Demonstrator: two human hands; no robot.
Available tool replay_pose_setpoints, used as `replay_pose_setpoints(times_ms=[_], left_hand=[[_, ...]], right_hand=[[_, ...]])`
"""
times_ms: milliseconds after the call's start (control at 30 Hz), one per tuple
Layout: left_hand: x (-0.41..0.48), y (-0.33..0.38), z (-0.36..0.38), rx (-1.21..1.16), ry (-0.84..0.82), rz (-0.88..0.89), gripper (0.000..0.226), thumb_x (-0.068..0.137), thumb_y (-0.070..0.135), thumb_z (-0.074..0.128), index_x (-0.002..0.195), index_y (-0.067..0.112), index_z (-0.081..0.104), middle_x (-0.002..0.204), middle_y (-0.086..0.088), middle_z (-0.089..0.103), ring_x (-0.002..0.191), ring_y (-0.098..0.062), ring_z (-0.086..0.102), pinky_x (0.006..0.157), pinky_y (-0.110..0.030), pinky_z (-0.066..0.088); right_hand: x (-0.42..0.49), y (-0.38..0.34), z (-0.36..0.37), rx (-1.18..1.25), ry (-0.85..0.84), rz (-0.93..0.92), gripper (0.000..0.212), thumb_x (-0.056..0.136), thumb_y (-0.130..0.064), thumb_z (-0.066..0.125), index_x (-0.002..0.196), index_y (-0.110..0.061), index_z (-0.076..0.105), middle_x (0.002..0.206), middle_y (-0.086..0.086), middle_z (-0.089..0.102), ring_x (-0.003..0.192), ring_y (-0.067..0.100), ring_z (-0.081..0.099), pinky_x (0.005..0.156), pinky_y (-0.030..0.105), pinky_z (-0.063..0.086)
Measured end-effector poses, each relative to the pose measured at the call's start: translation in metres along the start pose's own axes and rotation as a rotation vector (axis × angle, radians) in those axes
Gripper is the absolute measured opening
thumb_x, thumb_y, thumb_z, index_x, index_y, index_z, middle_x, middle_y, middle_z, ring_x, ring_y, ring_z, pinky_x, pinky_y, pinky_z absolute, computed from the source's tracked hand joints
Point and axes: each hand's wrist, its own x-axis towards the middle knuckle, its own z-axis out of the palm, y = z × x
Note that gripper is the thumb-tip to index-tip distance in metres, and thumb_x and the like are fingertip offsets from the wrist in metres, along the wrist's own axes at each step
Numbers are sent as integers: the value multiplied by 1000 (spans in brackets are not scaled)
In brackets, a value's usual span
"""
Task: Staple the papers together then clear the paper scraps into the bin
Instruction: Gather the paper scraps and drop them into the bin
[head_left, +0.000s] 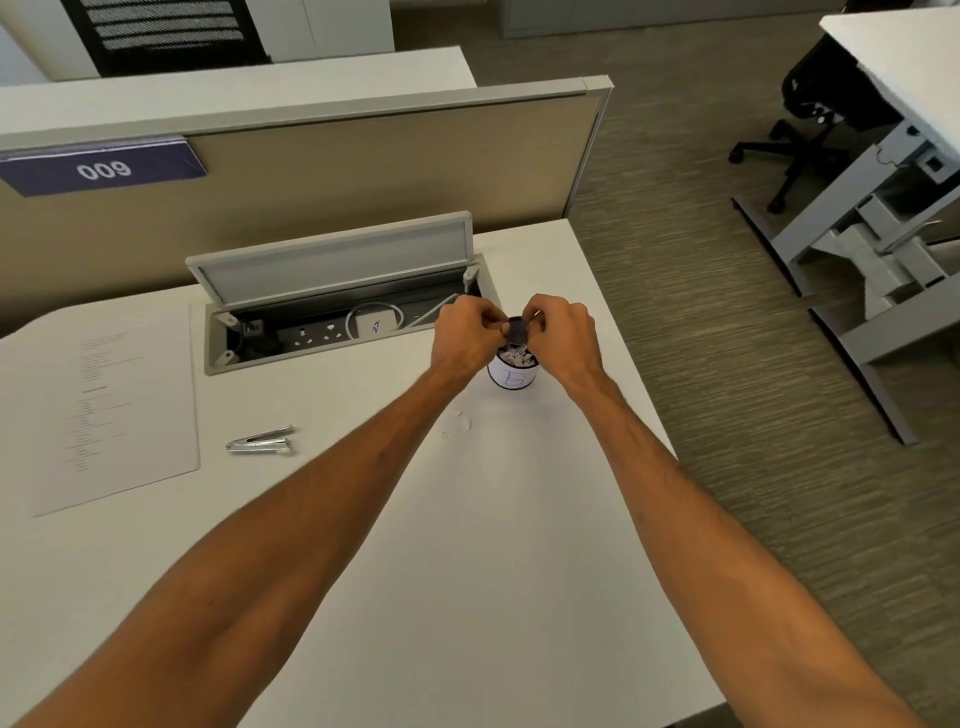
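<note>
Your left hand and right hand meet just above the bin, a small mesh cup with a white label that stands on the desk just in front of the open cable tray. The fingers of both hands are curled in with thumb and fingertips pressed together over the rim, and whether a scrap is pinched between them you cannot tell from here (the tips are too small and partly hidden). The bin already holds a heap of white scraps, so judge it near full. A few more paper scraps lie on the desk just in front of the bin, between your forearms and well clear of your fingers. Expect them to be very light, limp and flat against the surface, so they will likely slide away under a push; take each by an edge with a fingertip pinch, or sweep them together first. The bin itself looks light and could tip if you nudge its rim. The papers lie flat at the far left, and the stapler rests beside them, both untouched by your hands.
</note>
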Motion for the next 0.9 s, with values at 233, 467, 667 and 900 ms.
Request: replay_pose_setpoints(times_ms=[233, 467, 667, 900], left_hand=[[-10, -10, -10, -161, 53, -58, 21, 105, 26, 74, 106, 6, 80, 80, -5, 80, 62, -16, 77, 60, -28, 68], [-52, -62, -9, -153, 124, -128, 17, 111, 28, 62, 123, 20, 70, 97, -2, 80, 75, -11, 75, 69, -28, 66], [-105, -116, -2, 37, 73, -135, 18, 107, 20, 67, 125, 23, 71, 126, -1, 74, 103, -18, 69, 91, -31, 59], [-122, -147, 3, 203, -64, -109, 52, 100, 31, 79, 147, 21, 61, 152, -1, 56, 135, -26, 56, 108, -43, 59]], right_hand=[[-6, 2, 5, 111, 69, 34, 17, 91, -1, 72, 95, -17, 74, 95, 3, 74, 83, 19, 71, 66, 26, 60], [-58, -14, 18, 161, 195, -172, 15, 94, -3, 72, 108, -9, 74, 113, 9, 70, 103, 21, 69, 85, 19, 54], [-112, -4, 78, 167, 19, -162, 19, 94, -1, 66, 103, -17, 71, 104, 0, 66, 88, 20, 67, 75, 35, 60], [-127, -5, 116, 28, -165, 14, 38, 84, 7, 66, 118, -10, 65, 114, 9, 59, 102, 33, 63, 77, 44, 58]])
